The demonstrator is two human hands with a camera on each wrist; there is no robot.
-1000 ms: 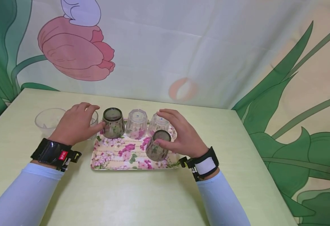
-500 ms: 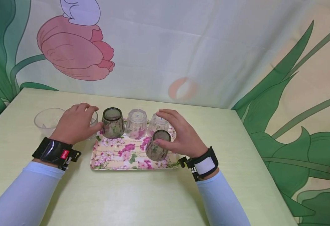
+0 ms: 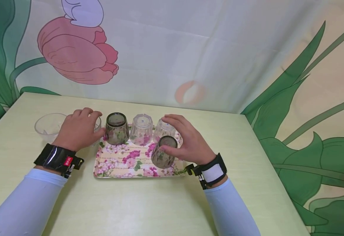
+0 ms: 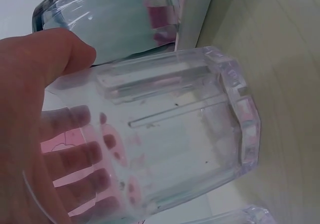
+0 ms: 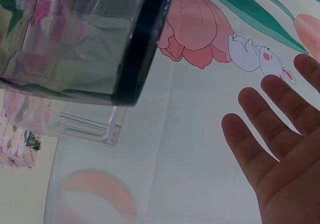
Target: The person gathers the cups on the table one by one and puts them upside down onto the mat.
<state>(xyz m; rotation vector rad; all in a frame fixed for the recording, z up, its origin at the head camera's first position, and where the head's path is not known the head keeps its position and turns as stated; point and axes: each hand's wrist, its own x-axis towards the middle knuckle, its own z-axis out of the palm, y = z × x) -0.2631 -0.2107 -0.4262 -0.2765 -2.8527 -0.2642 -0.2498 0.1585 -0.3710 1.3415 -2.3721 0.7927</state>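
My left hand (image 3: 79,129) holds an upright clear glass (image 4: 165,129) near its rim, just left of the tray. In the left wrist view the thumb lies at the rim and the other fingers show through the glass. An upside-down smoky grey glass (image 3: 117,129) stands beside the thumb, on the tray's left back corner. My right hand (image 3: 189,141) is spread around a second upside-down smoky glass (image 3: 162,160) at the tray's front right; the thumb overlaps it in the head view. In the right wrist view the fingers (image 5: 265,124) are extended and apart from that glass.
Two upside-down clear glasses, a middle one (image 3: 141,131) and a right one (image 3: 162,129), stand along the back of the flowered tray (image 3: 121,168). Another upright clear glass (image 3: 46,126) stands on the table (image 3: 124,206) at far left. A printed curtain (image 3: 154,59) hangs behind.
My left thumb has drawn slightly left, away from the left smoky glass. The right hand and the glasses on the tray stay as they were.
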